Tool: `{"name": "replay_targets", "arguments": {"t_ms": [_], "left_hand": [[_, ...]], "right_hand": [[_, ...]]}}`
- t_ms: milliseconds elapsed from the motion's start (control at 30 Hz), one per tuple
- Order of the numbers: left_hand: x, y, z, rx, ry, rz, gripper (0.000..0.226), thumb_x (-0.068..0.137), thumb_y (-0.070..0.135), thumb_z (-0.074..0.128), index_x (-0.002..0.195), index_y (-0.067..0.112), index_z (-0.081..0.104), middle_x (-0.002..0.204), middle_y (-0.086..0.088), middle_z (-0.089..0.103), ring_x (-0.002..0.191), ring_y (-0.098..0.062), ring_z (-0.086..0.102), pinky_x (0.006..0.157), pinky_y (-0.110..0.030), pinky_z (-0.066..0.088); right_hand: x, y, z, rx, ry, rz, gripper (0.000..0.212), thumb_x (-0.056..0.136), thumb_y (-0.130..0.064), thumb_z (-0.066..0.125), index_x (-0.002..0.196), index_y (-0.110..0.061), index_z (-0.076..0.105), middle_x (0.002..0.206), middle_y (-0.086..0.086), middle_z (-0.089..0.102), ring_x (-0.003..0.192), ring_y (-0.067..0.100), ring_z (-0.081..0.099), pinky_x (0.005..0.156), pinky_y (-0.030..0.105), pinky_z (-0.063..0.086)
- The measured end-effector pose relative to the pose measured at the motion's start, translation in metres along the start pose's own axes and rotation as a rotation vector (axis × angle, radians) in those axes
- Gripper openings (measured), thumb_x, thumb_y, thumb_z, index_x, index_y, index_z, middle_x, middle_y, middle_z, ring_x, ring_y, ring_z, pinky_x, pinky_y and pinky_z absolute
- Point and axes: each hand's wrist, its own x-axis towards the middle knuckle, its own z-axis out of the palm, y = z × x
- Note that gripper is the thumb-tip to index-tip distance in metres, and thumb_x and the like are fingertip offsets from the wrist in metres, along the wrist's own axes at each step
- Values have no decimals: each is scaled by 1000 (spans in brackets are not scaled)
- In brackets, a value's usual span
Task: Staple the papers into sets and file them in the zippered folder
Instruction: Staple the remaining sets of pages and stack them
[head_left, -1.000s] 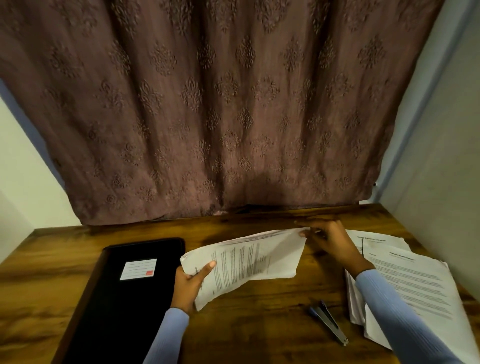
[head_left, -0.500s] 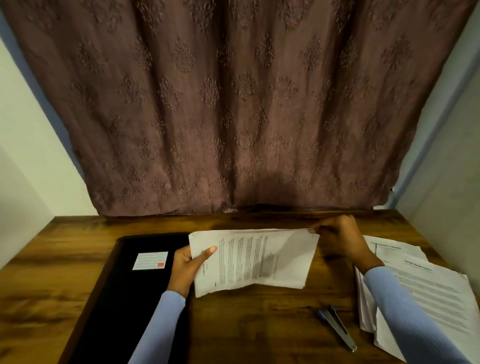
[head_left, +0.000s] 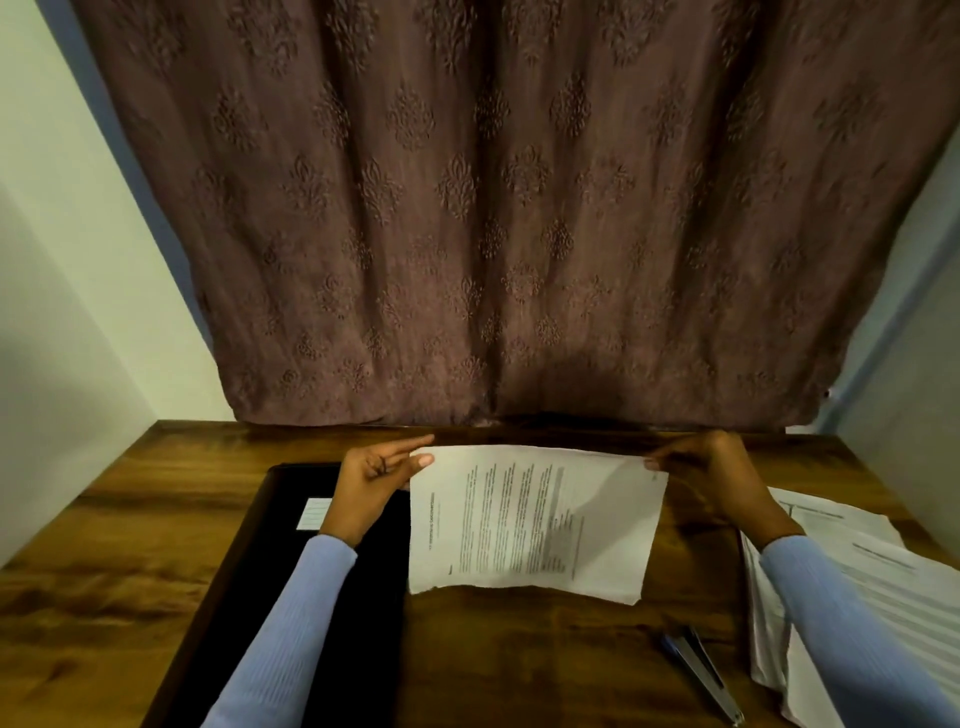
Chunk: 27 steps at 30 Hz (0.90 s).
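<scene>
Both hands pinch the paper set (head_left: 535, 519) by its far corners, the left hand (head_left: 371, 480) above the zippered folder (head_left: 291, 597) and the right hand (head_left: 711, 478) beyond the stapler (head_left: 701, 675), apparently to square the sheets for stapling.

Mauve curtain (head_left: 519, 208) with embossed floral motifs, dark brown streaked wooden table (head_left: 519, 649), black folder (head_left: 291, 597), white printed papers (head_left: 535, 519), pale blue ribbed sleeves (head_left: 291, 639)
</scene>
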Motion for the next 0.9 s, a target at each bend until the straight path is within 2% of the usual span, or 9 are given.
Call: {"name": "replay_targets", "arguments": {"t_ms": [100,200,367,467,600,667,767,833,900], "left_hand": [[1,0,0,80,-19,-14,19,80,3,69,98,10,72,89,2,75,86,-18,72,70,-24,58],[1,-3,-1,172,-51,-47,18,77,3,71,92,12,73,84,5,75,85,-17,72,69,-21,57],[-3,-4,0,400,-113,-21,20,77,8,73,94,18,74,74,28,68,84,5,67,73,-6,50],[-1,-4,1,488,-111,9,16,78,11,74,93,18,76,84,18,71,85,2,67,79,-12,50],[0,-4,4,521,-87,48,21,79,9,72,73,29,73,75,26,68,80,1,68,78,-12,51],[2,-4,6,515,-77,62,20,78,5,72,74,24,75,77,23,69,81,-2,68,79,-16,52],[6,-2,8,433,-69,46,34,76,-2,71,67,31,72,68,26,69,78,2,68,72,-15,54],[9,1,8,386,-58,34,39,76,-3,72,61,34,71,67,24,70,74,2,69,64,-14,54],[14,3,8,341,-44,27,38,75,-4,72,61,32,73,68,18,72,71,-4,70,60,-17,55]], "right_hand": [[0,-5,-2,18,-9,25,13,75,6,69,86,0,74,96,17,71,91,18,59,91,30,44],[1,-10,-3,38,17,67,15,77,8,66,91,7,71,101,23,67,99,31,58,88,27,37],[0,-7,0,54,12,86,14,76,7,67,90,5,71,102,22,68,99,29,58,90,28,37],[-1,-1,0,68,-8,106,15,75,6,69,89,0,73,101,19,69,97,22,57,97,34,41],[0,-7,-1,66,2,149,21,79,9,62,100,11,65,109,26,63,108,38,54,95,33,38],[1,-11,-2,99,5,174,25,81,13,57,106,12,62,112,32,59,110,42,52,100,40,36],[2,-2,0,100,6,102,24,76,12,64,95,-3,70,101,22,67,97,29,59,97,40,44],[6,3,0,168,11,132,20,76,11,65,93,2,69,95,11,65,92,23,57,91,34,45],[11,9,5,258,29,225,19,76,3,69,86,-12,67,89,2,63,89,21,58,85,32,49]]}}
